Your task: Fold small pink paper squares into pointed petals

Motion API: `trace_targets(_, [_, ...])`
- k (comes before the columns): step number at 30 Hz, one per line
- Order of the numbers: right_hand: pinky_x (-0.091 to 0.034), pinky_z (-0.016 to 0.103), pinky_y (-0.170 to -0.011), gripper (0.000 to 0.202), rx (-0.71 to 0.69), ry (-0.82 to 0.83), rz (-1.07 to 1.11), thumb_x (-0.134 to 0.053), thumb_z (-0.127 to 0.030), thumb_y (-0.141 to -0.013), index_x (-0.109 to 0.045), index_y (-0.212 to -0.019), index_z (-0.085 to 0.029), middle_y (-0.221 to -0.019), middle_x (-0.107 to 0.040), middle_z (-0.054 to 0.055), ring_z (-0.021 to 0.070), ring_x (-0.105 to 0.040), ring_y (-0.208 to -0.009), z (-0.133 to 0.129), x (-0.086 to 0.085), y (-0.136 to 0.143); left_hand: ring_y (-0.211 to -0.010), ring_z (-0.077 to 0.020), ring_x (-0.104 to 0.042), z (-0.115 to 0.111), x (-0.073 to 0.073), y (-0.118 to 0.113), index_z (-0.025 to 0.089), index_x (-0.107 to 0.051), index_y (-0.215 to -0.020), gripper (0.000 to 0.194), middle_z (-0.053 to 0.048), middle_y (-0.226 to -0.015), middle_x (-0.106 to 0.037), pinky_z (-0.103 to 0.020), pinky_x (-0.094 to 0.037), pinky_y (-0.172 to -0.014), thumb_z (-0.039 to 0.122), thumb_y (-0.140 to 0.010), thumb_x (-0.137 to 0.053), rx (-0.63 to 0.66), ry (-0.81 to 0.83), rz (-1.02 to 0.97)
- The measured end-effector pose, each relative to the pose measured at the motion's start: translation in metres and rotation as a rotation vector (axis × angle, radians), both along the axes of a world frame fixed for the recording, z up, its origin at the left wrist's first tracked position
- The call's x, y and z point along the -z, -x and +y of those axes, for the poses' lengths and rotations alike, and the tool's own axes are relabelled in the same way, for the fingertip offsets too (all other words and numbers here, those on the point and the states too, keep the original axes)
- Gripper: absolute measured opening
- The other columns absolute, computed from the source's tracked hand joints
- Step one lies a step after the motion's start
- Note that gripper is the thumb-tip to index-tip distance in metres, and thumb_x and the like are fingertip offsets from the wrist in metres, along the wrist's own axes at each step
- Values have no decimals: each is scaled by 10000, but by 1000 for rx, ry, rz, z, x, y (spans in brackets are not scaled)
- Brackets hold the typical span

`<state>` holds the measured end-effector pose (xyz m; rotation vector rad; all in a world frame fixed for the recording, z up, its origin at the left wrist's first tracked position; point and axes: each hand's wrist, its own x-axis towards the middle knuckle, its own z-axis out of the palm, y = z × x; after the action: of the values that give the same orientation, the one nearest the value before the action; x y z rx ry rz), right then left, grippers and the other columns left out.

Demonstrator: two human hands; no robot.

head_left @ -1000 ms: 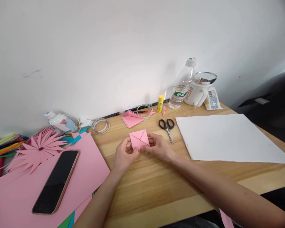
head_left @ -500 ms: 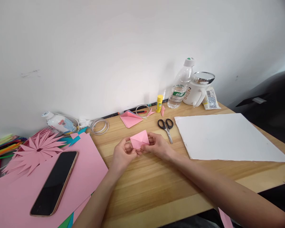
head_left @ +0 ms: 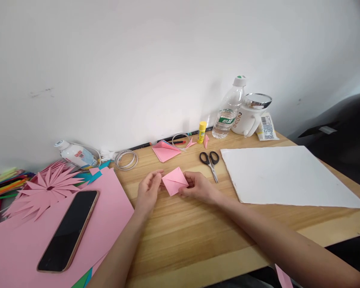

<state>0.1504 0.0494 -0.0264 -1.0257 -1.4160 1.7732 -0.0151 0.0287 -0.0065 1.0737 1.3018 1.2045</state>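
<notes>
Head cam is showing the pink folded square (head_left: 174, 182) over the middle of the worktop (head_left: 168, 240), and it's sitting diamond-wise now. A second ago both hands were pinching it along the bottom and an X of creases was facing up; now one long diagonal fold is crossing it. The right hand (head_left: 199, 186) is still gripping it by the right corner, thumb on top. The left hand (head_left: 148, 190) is hanging further out with its fingers loosely bent, right at the left corner, and I honestly can't tell if it's touching.

Label-wise, the water bottle (head_left: 228, 110) is wearing a green band with white characters I'm not managing to read. The mug (head_left: 243, 120) is carrying big letters up its side, maybe ending in "VE". The packet (head_left: 267, 128) is showing a barcode, and the white bottle (head_left: 76, 154) has red lettering that's coming out too small.

Edges: pink sheets (head_left: 121, 200) are bordering the left arm, the white board (head_left: 285, 176) is filling the right, and the scissors (head_left: 211, 166) are lying near the right hand. Bare wood is running between the forearms down to the front edge.
</notes>
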Motion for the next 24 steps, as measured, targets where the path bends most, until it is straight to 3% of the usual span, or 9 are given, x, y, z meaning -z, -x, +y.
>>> trace_targets(2, [-417,189,-533,174,-45,-45,-25,-544,-87,-603,-570,-772,-116,-628,-570,-34,76,-509,-545,-1,-1,0,-572,-142,-604,0,-1,1,107,-575,-946,405,-60,-753,-665,-260,-504,-510,453,-736,-556,-16,21,-8])
trace_targets(5, [-413,186,-519,80,-54,-62,-23,-564,-119,-628,-546,-706,-122,-593,-537,-41,73,-500,-534,-2,-1,0,-426,-101,-537,-2,-3,1,107,-614,-823,371,-17,-599,-634,-222,-461,-427,437,-659,-658,61,58,84])
trace_targets(11, [-507,267,-600,295,146,-14,112,-637,-279,-664,-511,-901,-156,-712,-602,-3,123,-594,-622,4,4,-3,-480,-117,-567,-2,1,0,114,-633,-690,326,-39,-591,-645,-210,-468,-436,429,-623,-685,135,98,141])
trace_targets(14, [-492,249,-573,256,213,-132,38,-631,-286,-675,-531,-870,-154,-694,-601,-4,112,-575,-591,5,7,-5,-386,-65,-477,-1,3,2,116,-642,-685,312,0,-503,-591,-163,-381,-371,423,-637,-672,144,103,205])
trace_targets(17, [-448,211,-541,164,262,-319,-93,-604,-296,-708,-583,-781,-151,-687,-608,0,100,-548,-586,3,6,-5,-322,-34,-377,-1,2,3,125,-650,-706,278,48,-425,-509,-142,-262,-313,387,-620,-690,88,89,285])
trace_targets(19, [-416,199,-486,170,290,-357,-136,-585,-319,-732,-602,-752,-151,-628,-596,-7,94,-524,-532,1,4,-5,-300,-31,-354,-2,0,2,132,-645,-734,266,66,-398,-481,-142,-230,-299,355,-602,-704,44,72,306])
trace_targets(22, [-417,206,-437,215,304,-335,-90,-562,-360,-760,-624,-778,-155,-555,-582,-10,96,-515,-451,-1,2,-3,-341,-64,-458,-3,-1,1,137,-624,-799,256,54,-431,-529,-159,-362,-356,308,-620,-691,0,9,244])
trace_targets(24, [-478,233,-512,187,329,-411,-41,-570,-336,-763,-638,-805,-167,-627,-618,14,119,-574,-528,-2,3,-3,-500,-113,-591,-3,1,0,141,-621,-807,230,0,-589,-625,-220,-495,-513,274,-629,-681,2,-82,191])
